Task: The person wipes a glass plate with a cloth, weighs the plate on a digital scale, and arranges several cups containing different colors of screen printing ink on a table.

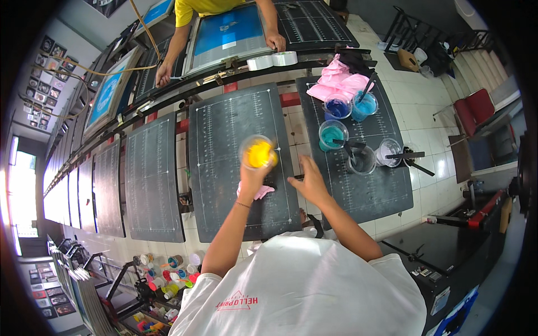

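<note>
My left hand (pixel 253 177) is closed round a clear plastic cup of yellow ink (pixel 259 153), raised above a black printing board (pixel 232 112) marked with a white grid. The cup is a little smeared by motion. A small pink cloth (pixel 262 192) lies on the board by my left wrist. My right hand (pixel 311 182) is empty, thumb and fingers apart, between this board and the black board on the right (pixel 364 196). That board carries cups of dark blue ink (pixel 338 106), light blue ink (pixel 365 105), teal ink (pixel 333 136), a see-through cup (pixel 361 161) and a cup of whitish ink (pixel 389 153).
A pink cloth heap (pixel 341 81) lies at the right board's far end. Beyond a metal rail, a person in yellow (pixel 207 7) handles a blue-printed screen frame (pixel 227 36). Tape rolls (pixel 272 60) rest on the rail. Many-coloured ink tubs (pixel 168 274) stand lower left; a red chair (pixel 473 112) is right.
</note>
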The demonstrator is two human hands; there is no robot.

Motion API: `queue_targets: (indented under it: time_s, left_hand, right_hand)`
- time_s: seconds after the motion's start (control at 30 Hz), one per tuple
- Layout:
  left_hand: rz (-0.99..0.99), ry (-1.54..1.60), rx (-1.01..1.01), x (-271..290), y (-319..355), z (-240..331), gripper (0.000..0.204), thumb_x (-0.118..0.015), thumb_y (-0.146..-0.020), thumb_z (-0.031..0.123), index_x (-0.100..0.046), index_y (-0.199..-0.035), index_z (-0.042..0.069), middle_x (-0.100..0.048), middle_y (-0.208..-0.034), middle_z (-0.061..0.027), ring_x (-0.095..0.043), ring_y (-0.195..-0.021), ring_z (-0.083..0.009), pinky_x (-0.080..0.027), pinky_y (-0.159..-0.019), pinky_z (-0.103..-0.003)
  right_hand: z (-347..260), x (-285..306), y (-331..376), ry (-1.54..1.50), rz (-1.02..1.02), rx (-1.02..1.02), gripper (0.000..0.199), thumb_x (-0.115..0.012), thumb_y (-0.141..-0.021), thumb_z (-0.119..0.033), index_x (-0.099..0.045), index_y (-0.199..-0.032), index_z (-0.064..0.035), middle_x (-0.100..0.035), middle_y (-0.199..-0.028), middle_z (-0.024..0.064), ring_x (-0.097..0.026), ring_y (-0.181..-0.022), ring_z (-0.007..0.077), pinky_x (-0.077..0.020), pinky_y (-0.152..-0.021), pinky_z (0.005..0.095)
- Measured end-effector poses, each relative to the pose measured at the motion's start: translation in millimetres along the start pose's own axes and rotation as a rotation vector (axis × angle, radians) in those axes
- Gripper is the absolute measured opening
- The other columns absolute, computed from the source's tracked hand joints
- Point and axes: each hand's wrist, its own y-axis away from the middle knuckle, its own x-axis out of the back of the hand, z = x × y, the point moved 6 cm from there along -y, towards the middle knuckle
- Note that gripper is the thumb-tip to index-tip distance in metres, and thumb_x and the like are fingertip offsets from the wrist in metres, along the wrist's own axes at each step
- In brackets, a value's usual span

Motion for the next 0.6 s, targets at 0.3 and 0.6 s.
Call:
queue_targets:
  time_s: [0.3,0.6]
  left_hand:
    - [0.239,-0.07,0.121,64.1,-39.0,-69.0,0.052,-0.078,-0.08,0.014,-0.05,-0.121,0.0,-0.064,-0.098,-0.0047,-0.061,-0.079,-0.0097,-0.05,-0.068,-0.024]
    - [0.305,-0.385,0.113,93.0,-18.8,-83.5,0.05,-0.074,-0.081,0.018,-0.049,-0.119,-0.003,-0.059,-0.108,-0.016,-0.06,-0.089,-0.0218,-0.049,-0.079,-0.032]
  right_hand:
    - [58.8,22.6,-8.6,-0.031,0.508,-0.363,0.098,-0.075,-0.08,-0.033,-0.016,-0.142,0.0141,-0.027,-0.144,0.0344,-0.025,-0.136,0.0464,-0.0193,-0.115,0.0484]
    - [66.1,43.3,-44.6,-0.148,0.645,-0.485,0.068,-0.08,-0.077,-0.032,-0.048,-0.116,0.0135,-0.055,-0.115,0.0299,-0.054,-0.109,0.0419,-0.04,-0.095,0.0454]
